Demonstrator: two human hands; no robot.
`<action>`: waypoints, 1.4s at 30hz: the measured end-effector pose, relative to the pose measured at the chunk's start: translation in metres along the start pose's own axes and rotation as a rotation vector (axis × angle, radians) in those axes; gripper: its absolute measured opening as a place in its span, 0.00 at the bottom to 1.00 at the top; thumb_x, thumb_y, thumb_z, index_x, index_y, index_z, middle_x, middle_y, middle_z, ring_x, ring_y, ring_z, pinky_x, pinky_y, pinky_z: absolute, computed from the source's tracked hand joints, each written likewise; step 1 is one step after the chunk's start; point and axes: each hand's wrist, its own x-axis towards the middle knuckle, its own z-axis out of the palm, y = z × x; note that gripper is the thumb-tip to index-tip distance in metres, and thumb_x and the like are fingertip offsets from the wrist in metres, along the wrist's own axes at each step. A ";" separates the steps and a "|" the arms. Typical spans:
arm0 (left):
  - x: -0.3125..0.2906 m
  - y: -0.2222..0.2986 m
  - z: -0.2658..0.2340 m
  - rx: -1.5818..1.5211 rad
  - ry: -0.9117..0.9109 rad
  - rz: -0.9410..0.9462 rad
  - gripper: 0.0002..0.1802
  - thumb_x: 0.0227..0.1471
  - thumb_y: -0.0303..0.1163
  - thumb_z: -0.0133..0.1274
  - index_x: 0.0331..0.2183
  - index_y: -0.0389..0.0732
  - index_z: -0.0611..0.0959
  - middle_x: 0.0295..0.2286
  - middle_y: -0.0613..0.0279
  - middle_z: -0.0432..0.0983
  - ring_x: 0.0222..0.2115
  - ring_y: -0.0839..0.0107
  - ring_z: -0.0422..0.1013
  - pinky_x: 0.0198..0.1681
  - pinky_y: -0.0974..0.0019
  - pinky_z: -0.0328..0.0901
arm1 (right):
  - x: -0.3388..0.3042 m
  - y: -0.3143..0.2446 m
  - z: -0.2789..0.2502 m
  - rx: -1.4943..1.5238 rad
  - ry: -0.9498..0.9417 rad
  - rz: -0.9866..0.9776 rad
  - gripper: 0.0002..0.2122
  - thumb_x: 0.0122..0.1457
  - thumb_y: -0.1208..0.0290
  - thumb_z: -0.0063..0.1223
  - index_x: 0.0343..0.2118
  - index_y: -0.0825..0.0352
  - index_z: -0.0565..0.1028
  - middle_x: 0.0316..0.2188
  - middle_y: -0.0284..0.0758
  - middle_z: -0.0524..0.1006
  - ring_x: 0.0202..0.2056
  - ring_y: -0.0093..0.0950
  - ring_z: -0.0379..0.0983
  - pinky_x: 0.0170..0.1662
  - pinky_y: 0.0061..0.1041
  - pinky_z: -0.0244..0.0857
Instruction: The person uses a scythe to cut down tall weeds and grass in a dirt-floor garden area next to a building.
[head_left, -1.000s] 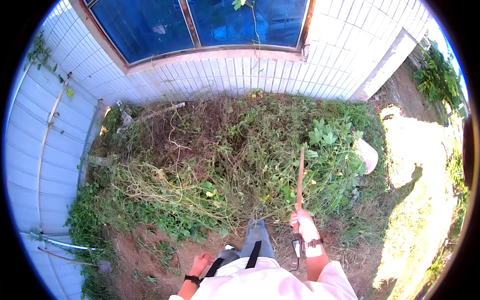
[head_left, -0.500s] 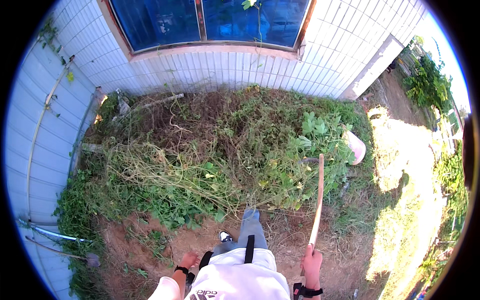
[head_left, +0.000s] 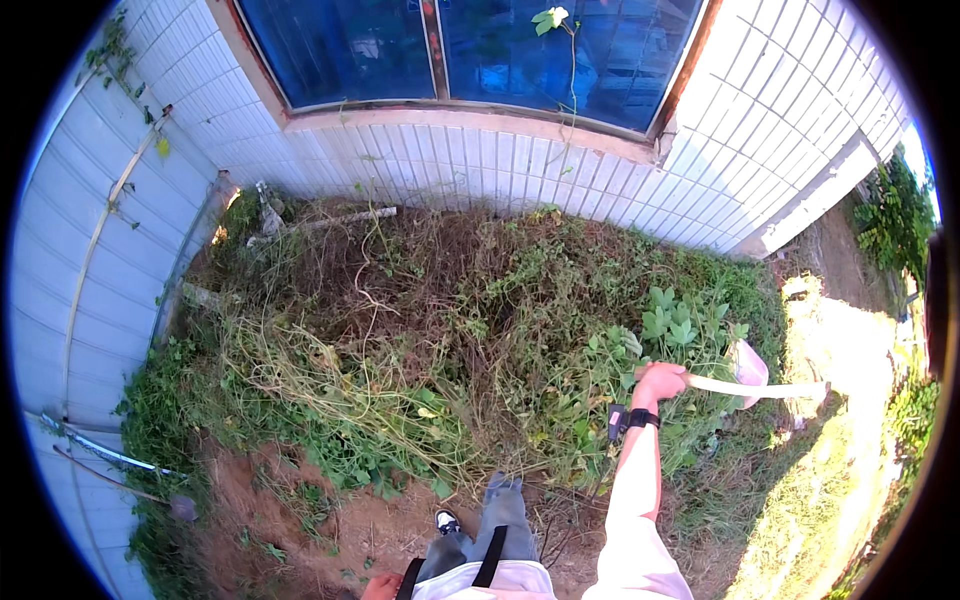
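The right hand [head_left: 661, 382] grips a stick [head_left: 755, 388], which extends rightward from it, over the weeds [head_left: 480, 340]. The left hand [head_left: 381, 588] is partly cut off; I cannot tell its state.

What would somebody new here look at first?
Probably the big blue window at the top, set in a white wall. Next might come the pale stick in the person's right grip, right of the middle, its long end pointing right. Then there's the tangle of weeds across the middle, below the window.
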 end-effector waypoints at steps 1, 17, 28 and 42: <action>-0.013 0.015 0.007 0.004 0.018 -0.001 0.13 0.55 0.30 0.45 0.40 0.35 0.79 0.31 0.59 0.77 0.32 0.72 0.72 0.39 0.67 0.68 | -0.034 0.033 0.034 -0.195 -0.061 0.106 0.22 0.64 0.58 0.35 0.34 0.81 0.59 0.19 0.46 0.74 0.20 0.37 0.76 0.19 0.30 0.74; 0.010 -0.002 0.013 0.122 0.215 0.549 0.17 0.58 0.38 0.42 0.42 0.38 0.77 0.31 0.56 0.77 0.30 0.59 0.72 0.36 0.57 0.67 | -0.201 0.170 0.000 -0.514 -1.414 0.914 0.12 0.65 0.63 0.41 0.29 0.66 0.62 0.15 0.33 0.65 0.13 0.25 0.62 0.16 0.27 0.59; 0.110 0.035 -0.046 0.018 -0.247 0.235 0.14 0.56 0.34 0.45 0.41 0.37 0.77 0.29 0.60 0.78 0.26 0.74 0.73 0.28 0.70 0.68 | -0.182 -0.002 -0.384 -0.836 -1.170 0.583 0.14 0.64 0.62 0.43 0.26 0.68 0.66 0.13 0.29 0.64 0.12 0.21 0.60 0.16 0.24 0.57; 0.264 -0.177 -0.213 0.976 -0.401 1.133 0.10 0.46 0.33 0.48 0.25 0.40 0.82 0.26 0.57 0.78 0.20 0.63 0.73 0.25 0.65 0.68 | -0.270 0.094 -0.692 -1.012 -0.841 0.319 0.18 0.61 0.59 0.46 0.24 0.71 0.71 0.12 0.31 0.68 0.11 0.24 0.66 0.14 0.25 0.60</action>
